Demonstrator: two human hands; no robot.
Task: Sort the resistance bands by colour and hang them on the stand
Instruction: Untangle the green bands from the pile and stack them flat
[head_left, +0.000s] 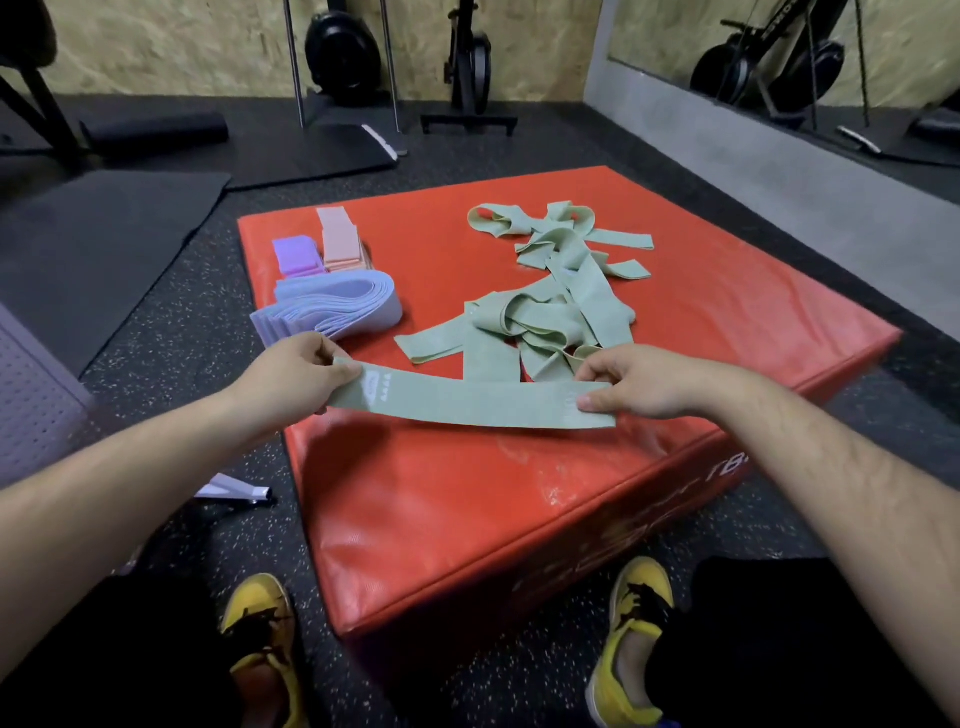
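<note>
The left hand (301, 374) and right hand (631, 387) each pinch one end of a flat sage-green fabric resistance band (470, 402), stretched level over the red padded box (467, 499), just before a tangled pile of green bands (550, 291).

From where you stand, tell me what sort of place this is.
Most likely a gym or training room: an exercise bike stands at the back, black mats lie on speckled dark flooring, and resistance bands are spread on a red padded box.
</note>
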